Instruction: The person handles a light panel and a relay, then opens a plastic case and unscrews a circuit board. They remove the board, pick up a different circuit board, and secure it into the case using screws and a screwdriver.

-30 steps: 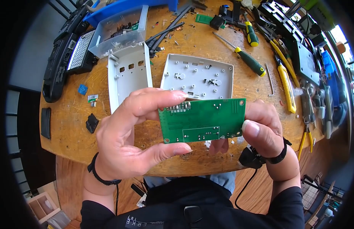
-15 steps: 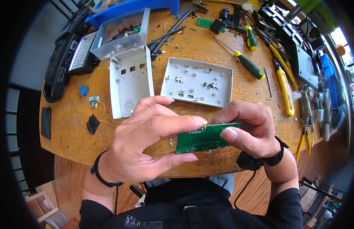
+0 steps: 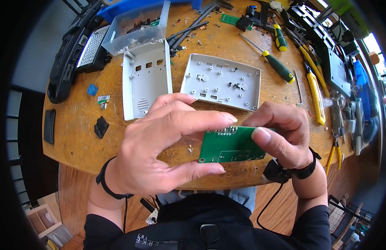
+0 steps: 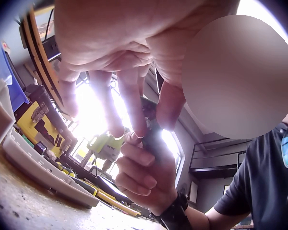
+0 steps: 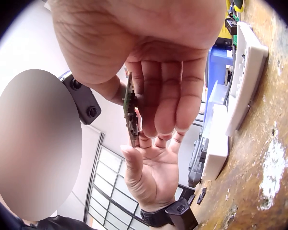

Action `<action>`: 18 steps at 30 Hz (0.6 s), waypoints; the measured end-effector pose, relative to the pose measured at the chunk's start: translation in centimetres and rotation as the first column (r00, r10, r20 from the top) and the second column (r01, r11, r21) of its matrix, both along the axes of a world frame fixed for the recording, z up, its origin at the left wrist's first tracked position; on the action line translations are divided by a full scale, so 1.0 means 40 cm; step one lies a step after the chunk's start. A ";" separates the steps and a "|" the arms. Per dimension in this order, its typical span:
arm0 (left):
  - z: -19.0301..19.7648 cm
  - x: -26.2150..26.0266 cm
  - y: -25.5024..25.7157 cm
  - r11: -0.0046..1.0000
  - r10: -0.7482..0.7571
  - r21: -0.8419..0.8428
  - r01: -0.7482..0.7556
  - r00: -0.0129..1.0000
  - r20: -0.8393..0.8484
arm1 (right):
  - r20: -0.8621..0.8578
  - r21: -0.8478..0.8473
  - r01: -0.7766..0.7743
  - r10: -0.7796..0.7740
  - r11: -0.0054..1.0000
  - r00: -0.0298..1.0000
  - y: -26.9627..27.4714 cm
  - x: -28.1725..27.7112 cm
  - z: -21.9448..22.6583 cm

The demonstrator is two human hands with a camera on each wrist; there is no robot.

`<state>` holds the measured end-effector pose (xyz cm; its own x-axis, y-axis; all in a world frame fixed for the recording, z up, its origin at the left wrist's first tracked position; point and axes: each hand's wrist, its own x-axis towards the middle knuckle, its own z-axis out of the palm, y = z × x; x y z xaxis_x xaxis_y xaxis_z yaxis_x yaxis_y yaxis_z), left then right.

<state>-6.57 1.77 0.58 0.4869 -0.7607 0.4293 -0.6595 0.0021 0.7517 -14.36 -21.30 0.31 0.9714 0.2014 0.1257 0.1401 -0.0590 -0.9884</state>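
Observation:
A green circuit board (image 3: 232, 144) is held up over the table's near edge, its soldered face toward the head camera. My right hand (image 3: 286, 135) pinches its right end, thumb flat on the soldered face and fingers behind. My left hand (image 3: 159, 146) spans the board's left part, index fingertip at the upper edge and thumb along the lower edge. In the right wrist view the circuit board (image 5: 130, 112) appears edge-on, components on one side. Beyond the hands lie a grey plastic housing half (image 3: 222, 81) with posts and another housing half (image 3: 147, 81) with square cutouts.
Screwdrivers (image 3: 279, 67), a hex key (image 3: 299, 86), a yellow utility knife (image 3: 314, 96) and pliers (image 3: 335, 152) lie to the right. A clear bin (image 3: 134, 39) of small parts stands at the back left. Black plastic scraps (image 3: 101, 127) lie left of the hands.
The board was first wider in view and farther left; it has moved right and tilted, with my right thumb farther over its face. Both hands stay at the board.

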 end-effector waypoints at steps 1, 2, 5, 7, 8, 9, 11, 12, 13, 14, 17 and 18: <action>0.001 0.000 0.001 1.000 -0.001 -0.004 0.001 1.000 -0.008 | -0.024 0.014 -0.008 0.008 1.000 1.000 -0.002 0.000 0.005; 0.003 0.000 0.002 1.000 0.000 -0.006 0.000 1.000 -0.005 | -0.045 0.026 -0.015 0.016 1.000 0.999 -0.005 0.001 0.009; 0.011 0.001 0.003 1.000 0.025 -0.010 -0.025 0.999 -0.047 | -0.064 0.026 -0.036 0.038 0.999 0.997 -0.013 0.001 0.016; 0.016 -0.001 0.003 0.999 0.041 0.004 -0.041 0.993 -0.110 | -0.062 0.038 -0.045 0.047 0.998 0.997 -0.015 0.002 0.017; 0.016 -0.001 0.004 0.999 0.043 0.004 -0.043 0.993 -0.112 | -0.061 0.009 -0.050 0.050 0.999 0.997 -0.016 0.001 0.020; 0.015 0.000 0.004 0.999 0.042 0.007 -0.041 0.994 -0.103 | -0.061 -0.020 -0.053 0.052 0.998 0.997 -0.017 0.000 0.020; 0.014 0.002 0.004 0.999 0.036 0.008 -0.036 0.995 -0.095 | -0.052 0.005 -0.059 0.059 0.998 0.997 -0.020 -0.001 0.013; 0.013 0.005 0.007 1.000 0.022 0.018 -0.020 0.997 -0.072 | -0.040 0.027 -0.066 0.067 0.997 0.997 -0.022 -0.002 0.011; 0.014 0.006 0.008 1.000 0.008 0.029 -0.007 0.999 -0.049 | -0.041 0.025 -0.064 0.065 0.998 0.997 -0.024 -0.002 0.013; 0.013 0.006 0.007 1.000 0.007 0.027 -0.006 0.999 -0.049 | -0.051 0.008 -0.072 0.072 0.997 0.996 -0.025 -0.001 0.015; 0.011 0.005 0.007 1.000 0.022 0.014 -0.021 0.997 -0.070 | -0.054 -0.007 -0.081 0.081 0.997 0.995 -0.024 0.000 0.017; 0.011 0.005 0.007 1.000 0.021 0.008 -0.021 0.997 -0.075 | -0.050 -0.007 -0.081 0.080 0.997 0.996 -0.024 0.000 0.017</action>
<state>-6.39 2.06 1.01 0.5338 -0.7529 0.3850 -0.6007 -0.0171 0.7993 -14.35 -22.24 0.98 0.9569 0.2801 0.0760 0.0961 -0.0586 -0.9936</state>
